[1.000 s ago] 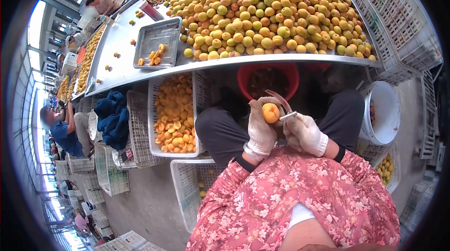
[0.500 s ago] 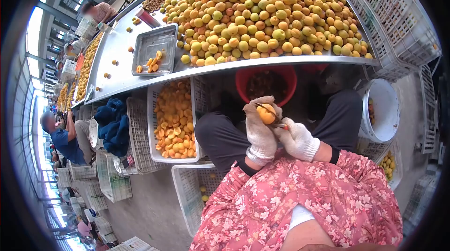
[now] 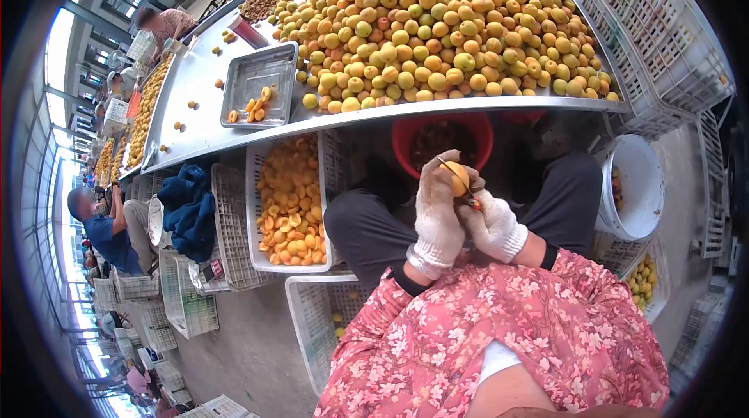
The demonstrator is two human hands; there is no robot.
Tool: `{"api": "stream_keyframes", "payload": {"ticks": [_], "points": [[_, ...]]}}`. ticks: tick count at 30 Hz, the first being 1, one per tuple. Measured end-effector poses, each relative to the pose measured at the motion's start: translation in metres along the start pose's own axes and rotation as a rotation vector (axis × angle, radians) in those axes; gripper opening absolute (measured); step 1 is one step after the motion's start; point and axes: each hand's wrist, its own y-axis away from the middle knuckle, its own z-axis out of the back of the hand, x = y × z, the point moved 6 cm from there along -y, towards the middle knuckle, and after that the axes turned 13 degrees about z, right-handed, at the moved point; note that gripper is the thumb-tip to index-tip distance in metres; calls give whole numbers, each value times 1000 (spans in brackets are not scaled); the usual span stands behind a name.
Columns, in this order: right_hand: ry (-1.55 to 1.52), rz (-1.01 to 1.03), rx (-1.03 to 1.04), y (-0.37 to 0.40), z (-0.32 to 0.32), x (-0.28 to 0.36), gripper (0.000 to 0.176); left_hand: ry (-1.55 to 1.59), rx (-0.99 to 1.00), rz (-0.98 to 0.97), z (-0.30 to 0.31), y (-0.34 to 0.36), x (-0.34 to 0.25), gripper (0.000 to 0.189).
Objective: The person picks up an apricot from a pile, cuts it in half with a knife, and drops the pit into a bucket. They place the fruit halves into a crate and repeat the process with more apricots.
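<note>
One knife (image 3: pixel 472 198) crosses the left hand's (image 3: pixel 435 214) apricot (image 3: pixel 455 181).

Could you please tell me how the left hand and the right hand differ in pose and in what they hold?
The left hand cups an apricot, while the right hand grips a knife. The left hand points mostly forward, whereas the right hand slants inward. Both wear pale knitted gloves.

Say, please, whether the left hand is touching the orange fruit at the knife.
Touching: the head view shows the gloved left hand cupping the orange fruit, with no gap between them.
</note>
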Motion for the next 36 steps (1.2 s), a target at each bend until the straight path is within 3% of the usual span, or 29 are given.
{"api": "stream_keyframes", "payload": {"ticks": [2, 5, 7, 12, 14, 15, 19, 21, 22, 25, 27, 30, 32, 34, 36], "points": [[101, 74, 2, -1, -2, -4, 24, 101, 10, 55, 0, -3, 5, 54], [107, 5, 39, -1, 6, -1, 26, 277, 102, 176, -3, -2, 8, 55], [103, 20, 44, -2, 10, 1, 26, -145, 40, -1, 1, 0, -3, 57], [130, 38, 62, -3, 10, -1, 27, -166, 33, -29, 4, 0, -5, 59], [157, 114, -19, -3, 9, -1, 27, 201, 131, 187, 2, -4, 14, 61], [157, 116, -19, -2, 8, -2, 27, 351, 149, 239, -1, -4, 19, 52], [127, 65, 20, 1, 13, -5, 26, 364, 180, 283, -2, -4, 17, 53], [97, 8, 67, -2, 14, -4, 27, -204, 12, -27, 3, -5, 1, 66], [107, 12, 71, -4, 14, -1, 26, -205, 12, -30, 1, -5, 1, 66], [107, 18, 57, -3, 15, -4, 26, -70, -54, -13, 2, -3, 1, 57], [97, 23, 39, 1, 12, -11, 26, 327, 103, 258, 2, -9, 20, 56], [178, 126, -10, 1, 14, -9, 25, 402, 182, 326, 0, -8, 29, 57], [68, 36, 17, 0, 16, -7, 26, 425, 199, 320, 0, -11, 30, 55], [70, -1, 57, 0, 16, -7, 27, 36, -18, 34, 14, -16, 18, 52], [73, -38, 95, -1, 16, -10, 28, -101, 15, -28, 13, -13, 1, 55]]}}
